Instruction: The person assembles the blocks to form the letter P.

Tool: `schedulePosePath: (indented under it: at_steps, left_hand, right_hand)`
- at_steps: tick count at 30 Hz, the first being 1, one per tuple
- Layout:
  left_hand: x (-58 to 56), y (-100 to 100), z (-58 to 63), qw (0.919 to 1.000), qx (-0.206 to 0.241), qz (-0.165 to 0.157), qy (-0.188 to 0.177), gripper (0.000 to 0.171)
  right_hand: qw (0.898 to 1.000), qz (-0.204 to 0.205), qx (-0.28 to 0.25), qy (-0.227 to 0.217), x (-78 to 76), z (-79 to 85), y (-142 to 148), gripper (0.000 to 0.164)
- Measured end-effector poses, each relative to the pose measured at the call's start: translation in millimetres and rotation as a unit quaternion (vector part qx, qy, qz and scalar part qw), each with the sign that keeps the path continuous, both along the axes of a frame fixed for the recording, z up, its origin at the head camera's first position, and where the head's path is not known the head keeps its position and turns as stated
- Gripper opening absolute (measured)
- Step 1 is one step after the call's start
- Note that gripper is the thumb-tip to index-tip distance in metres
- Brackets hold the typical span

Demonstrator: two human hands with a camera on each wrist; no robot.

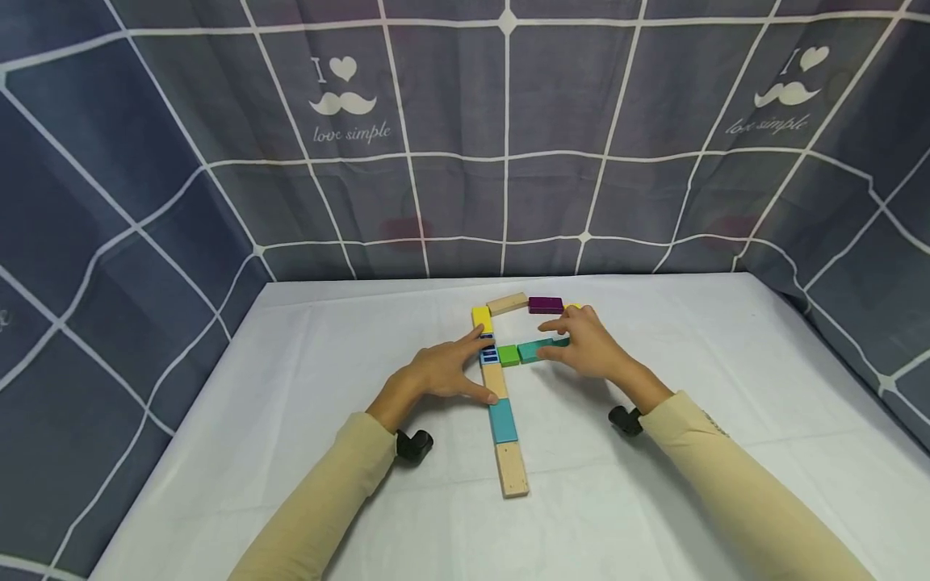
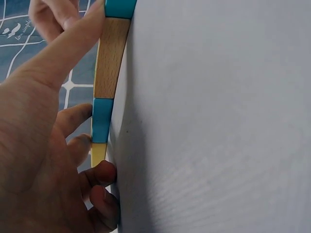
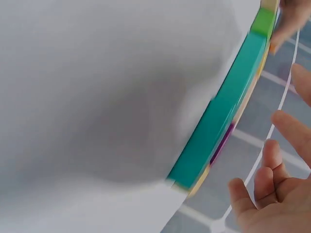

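Note:
Several flat blocks lie end to end on the white table. Down the column run a yellow block (image 1: 482,318), a blue patterned block (image 1: 489,354), a wooden block (image 1: 494,379), a light blue block (image 1: 503,421) and another wooden block (image 1: 512,470). My left hand (image 1: 445,369) spans the column's left side, thumb at the light blue block's upper end, fingertips by the patterned block. Over the branch of a green block (image 1: 508,355) and teal blocks (image 3: 216,111) hovers my right hand (image 1: 584,343), fingers spread with nothing between them. It partly hides the teal end.
Along the far side lie a wooden block (image 1: 508,303), a purple block (image 1: 546,305) and a mostly hidden yellow block (image 1: 574,306). Behind the white table (image 1: 327,347) hangs a dark checked cloth (image 1: 458,198), which also lines both sides.

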State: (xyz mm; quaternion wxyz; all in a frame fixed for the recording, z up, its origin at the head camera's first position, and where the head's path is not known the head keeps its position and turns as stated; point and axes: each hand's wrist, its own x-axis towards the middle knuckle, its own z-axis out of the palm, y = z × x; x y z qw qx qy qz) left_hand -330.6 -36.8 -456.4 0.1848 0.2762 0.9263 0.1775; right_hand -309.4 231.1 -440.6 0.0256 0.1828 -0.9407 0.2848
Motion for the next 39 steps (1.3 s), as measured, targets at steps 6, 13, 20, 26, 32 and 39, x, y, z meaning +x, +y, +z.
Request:
schedulePosePath:
  at_steps: [6,13,20,26,32,39]
  left_hand:
    - [-1.4,-1.0,-1.7,1.0,-0.003,0.0,0.001,0.104]
    - [-0.6,-2.6,-0.5,1.0,-0.004,-0.002,-0.001,0.104]
    - [-1.5,-1.6,-2.0,0.9999,-0.008,-0.007,0.001,0.103]
    - [-2.2,-0.7,-2.2,0.9999,-0.007,-0.008,-0.001,0.104]
    - [-2.2,-0.2,-1.3,0.9999,-0.008,-0.011,0.001,0.104]
    - [-1.7,0.9,-0.9,0.9999,-0.01,-0.009,-0.001,0.104]
  right_hand:
    - [0.999,-0.046,-0.02,-0.018,10.1,0.1,38.6,0.044]
    - [0.996,-0.076,-0.003,-0.046,17.1,-6.3,58.6,0.048]
    - [0.996,-0.075,0.004,-0.056,18.1,-12.3,60.2,0.05]
    - [0.996,-0.079,0.006,-0.048,18.9,-10.9,58.6,0.048]
    - [0.998,-0.062,0.005,-0.02,16.2,-10.1,56.0,0.043]
    - [0.999,-0.023,-0.026,-0.01,6.8,-7.8,33.6,0.045]
